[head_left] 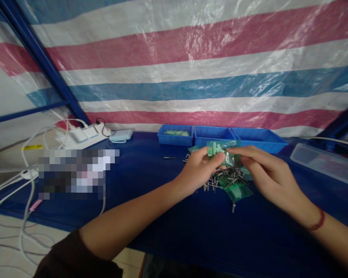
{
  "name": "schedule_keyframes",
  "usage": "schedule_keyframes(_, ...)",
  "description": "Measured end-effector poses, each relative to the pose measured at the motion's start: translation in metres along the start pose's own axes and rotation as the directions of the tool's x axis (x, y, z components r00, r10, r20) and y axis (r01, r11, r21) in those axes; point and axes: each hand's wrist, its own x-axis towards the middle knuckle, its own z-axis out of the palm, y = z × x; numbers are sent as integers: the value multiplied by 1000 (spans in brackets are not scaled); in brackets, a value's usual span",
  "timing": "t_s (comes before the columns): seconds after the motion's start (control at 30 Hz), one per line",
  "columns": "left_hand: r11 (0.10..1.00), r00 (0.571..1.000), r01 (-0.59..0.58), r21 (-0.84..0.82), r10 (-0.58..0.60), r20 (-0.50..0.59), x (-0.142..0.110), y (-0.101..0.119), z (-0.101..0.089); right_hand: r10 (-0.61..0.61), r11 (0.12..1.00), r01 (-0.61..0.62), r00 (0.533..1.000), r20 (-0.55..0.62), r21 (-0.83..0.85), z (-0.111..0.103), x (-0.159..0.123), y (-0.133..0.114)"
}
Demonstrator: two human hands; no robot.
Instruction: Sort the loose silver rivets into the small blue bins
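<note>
A small green-tinted plastic bag (214, 148) with pale pieces inside is held up over the table. My left hand (197, 166) pinches it from the left, thumb across its front. At the bag's right edge, the fingers of my right hand (263, 166) are closed on the plastic. Below both hands lies a heap of metal pop rivets (213, 183). Another green bag (237, 190) with pale contents rests at the front of that heap, and a single rivet (234, 207) lies just nearer to me. What the pale pieces are I cannot make out.
Three blue bins stand along the back; the left bin (176, 140) contains green bags. A clear plastic tray (324, 164) is at the right. One rivet (170, 157) lies apart on the blue table (150, 193). A power strip (88, 135) with cables and a pixelated area occupy the left.
</note>
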Motion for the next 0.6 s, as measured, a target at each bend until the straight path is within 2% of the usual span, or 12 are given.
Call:
schedule_keyframes(0.07,999,999,-43,6,43,-7,1,-1,-2,62,998,-64,997,48,24,5,-2,0)
schedule_keyframes(0.2,996,997,-82,21,82,16,1,-4,-3,85,995,-85,996,0,45,12,-5,2)
schedule_keyframes(0.37,973,991,-131,191,126,37,15,-12,-11,156,984,-160,986,56,78,13,-4,11)
schedule_keyframes(0.43,912,982,-158,379,185,-35,29,-10,-24,174,978,-181,982,73,106,12,-2,16)
schedule_keyframes(0.5,734,928,-114,670,319,-191,45,-3,-43,178,974,-184,982,55,133,12,-1,21)
schedule_keyframes(0.6,646,866,7,763,378,-328,69,11,-79,180,973,-182,983,28,145,11,1,28)
